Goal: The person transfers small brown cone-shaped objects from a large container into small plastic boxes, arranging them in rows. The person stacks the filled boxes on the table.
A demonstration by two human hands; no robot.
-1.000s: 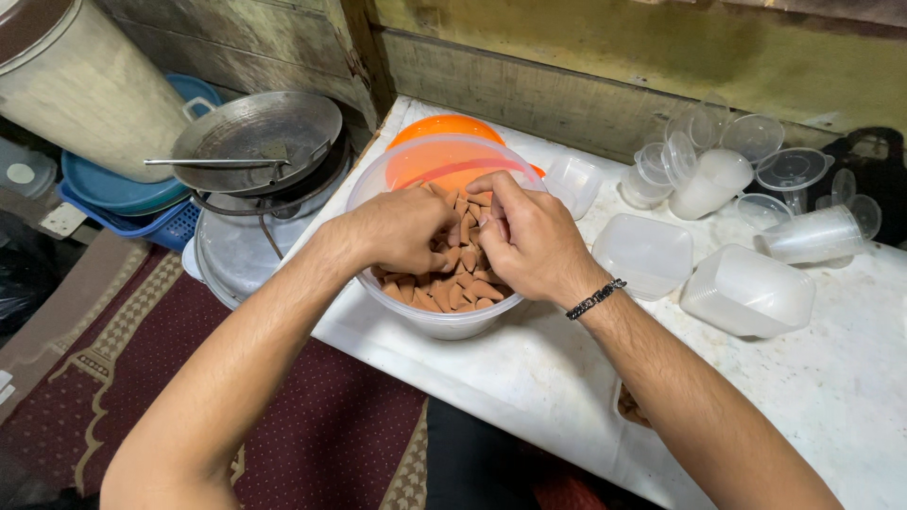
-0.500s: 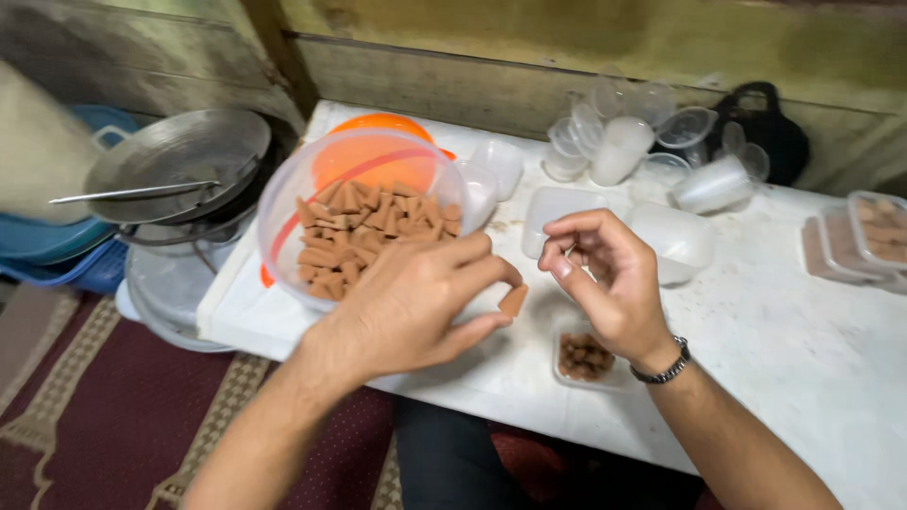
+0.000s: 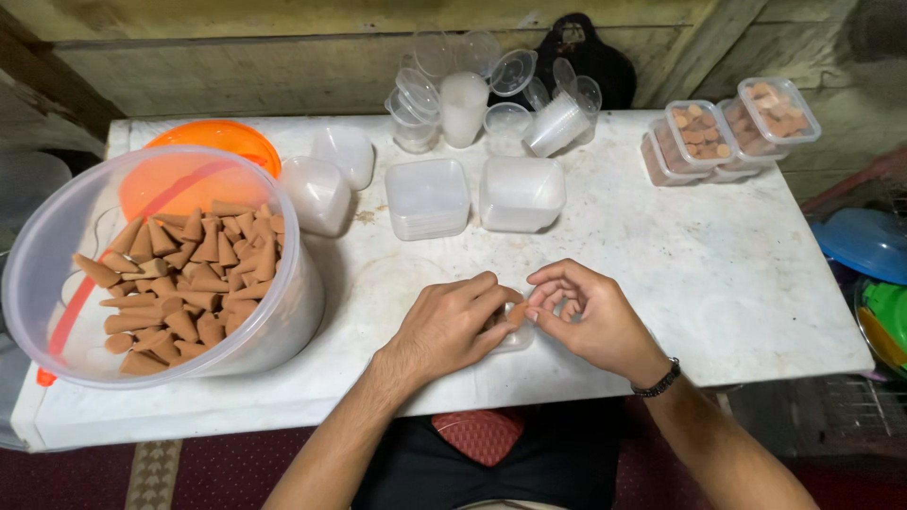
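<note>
You are cupping your left hand over a small clear container at the table's front edge, while your right hand's fingertips are pinching a brown cone above it. Three filled containers are sitting far right; the big tub is holding many cones.

A small clear plastic container sits on the white table near its front edge, mostly hidden under the fingers — only its rounded corner and a bit of wall show. Above its mouth a single brown cone is pinched between fingertips, lying roughly level. The left hand curls palm-down over the container's left side; the right hand meets it from the right, fingers bent inward — both touching the cone at the middle.
</note>
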